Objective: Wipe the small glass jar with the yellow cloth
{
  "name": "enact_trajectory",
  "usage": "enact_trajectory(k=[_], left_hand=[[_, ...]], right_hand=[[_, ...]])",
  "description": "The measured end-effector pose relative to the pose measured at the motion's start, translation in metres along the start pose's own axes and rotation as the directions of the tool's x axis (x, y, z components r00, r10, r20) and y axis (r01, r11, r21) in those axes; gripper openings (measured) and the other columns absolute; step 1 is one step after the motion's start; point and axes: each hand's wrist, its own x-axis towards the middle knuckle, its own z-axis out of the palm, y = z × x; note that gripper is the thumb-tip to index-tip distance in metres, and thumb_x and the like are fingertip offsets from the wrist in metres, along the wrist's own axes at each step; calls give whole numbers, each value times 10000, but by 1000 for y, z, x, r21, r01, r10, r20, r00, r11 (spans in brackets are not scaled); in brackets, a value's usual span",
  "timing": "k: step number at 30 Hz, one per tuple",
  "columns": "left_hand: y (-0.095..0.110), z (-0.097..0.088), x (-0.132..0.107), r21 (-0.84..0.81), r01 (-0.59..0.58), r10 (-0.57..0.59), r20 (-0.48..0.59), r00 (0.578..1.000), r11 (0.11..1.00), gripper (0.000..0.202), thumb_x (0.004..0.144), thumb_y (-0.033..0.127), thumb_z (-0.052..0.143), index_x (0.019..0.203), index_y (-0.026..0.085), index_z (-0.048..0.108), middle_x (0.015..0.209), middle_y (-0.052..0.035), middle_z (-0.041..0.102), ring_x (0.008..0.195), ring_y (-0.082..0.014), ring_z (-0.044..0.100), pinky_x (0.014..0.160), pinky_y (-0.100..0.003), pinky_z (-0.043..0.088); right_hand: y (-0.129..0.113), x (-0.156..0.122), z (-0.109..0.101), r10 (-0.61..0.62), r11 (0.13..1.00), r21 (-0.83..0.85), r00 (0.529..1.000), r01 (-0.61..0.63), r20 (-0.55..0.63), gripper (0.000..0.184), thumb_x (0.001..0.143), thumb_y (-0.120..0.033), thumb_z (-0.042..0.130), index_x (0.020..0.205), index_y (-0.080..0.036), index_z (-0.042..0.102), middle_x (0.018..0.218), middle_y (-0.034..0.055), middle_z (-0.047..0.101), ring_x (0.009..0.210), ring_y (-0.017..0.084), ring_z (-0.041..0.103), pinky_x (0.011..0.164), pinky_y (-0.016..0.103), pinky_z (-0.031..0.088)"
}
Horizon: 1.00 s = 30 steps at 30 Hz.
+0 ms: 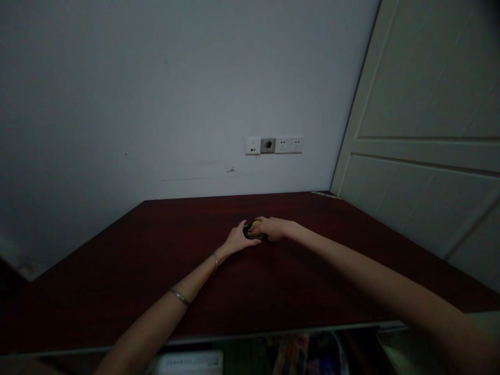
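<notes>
Near the middle of the dark red tabletop, a small dark rounded thing is between my hands; it is too dim and covered to name its kind. My left hand curls round its left and near side, thumb and fingers against it. From the right, my right hand reaches over it, its fingers closed on a small yellow piece at the top. Whether that piece is part of the dark thing or separate, I cannot tell. Two bands circle my left forearm and wrist.
The dark red tabletop runs back to a white wall with a row of sockets and a switch. A pale panelled door stands along the right. Under the front edge, an open space holds a white box and several coloured items.
</notes>
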Motion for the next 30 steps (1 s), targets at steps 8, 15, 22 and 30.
enact_trajectory(k=[8, 15, 22, 30], left_hand=[[4, -2, 1, -21, 22, -23, -6, 1000, 1000, 934, 487, 493, 757, 1271, 111, 424, 1206, -161, 561, 1106, -309, 530, 920, -371, 428], [-3, 0, 4, -24, -7, 7, -9, 1000, 1000, 952, 470, 523, 756, 1257, 99, 427, 1205, -169, 557, 1106, -311, 528, 922, -378, 429], [-2, 0, 3, -55, -42, 42, -7, 999, 998, 909, 471, 505, 762, 1229, 112, 448, 1157, -154, 591, 1056, -301, 560, 875, -374, 455], [3, -3, 0, 13, 1, -1, -7, 1000, 1000, 913, 492, 537, 734, 1246, 116, 438, 1166, -158, 584, 1077, -313, 547, 888, -375, 441]], right_hand=[[-12, 10, -6, 130, 991, -22, 991, -129, 18, 356, 724, -182, 557, 1062, -279, 613, 1050, 82, 639, 1028, 276, 532, 695, 315, 477], [-16, 26, -18, 270, 963, -34, 952, -268, 143, 374, 657, -261, 640, 1029, -234, 648, 1006, 116, 662, 880, 280, 634, 650, 322, 485], [-20, 39, -29, 279, 957, 10, 927, -290, 249, 366, 620, -206, 648, 972, -109, 666, 932, 151, 681, 762, 264, 653, 569, 291, 484], [-2, 28, -41, 195, 964, 136, 955, -229, 225, 415, 674, -132, 510, 1062, -204, 640, 903, 33, 693, 754, 162, 638, 596, 207, 454]])
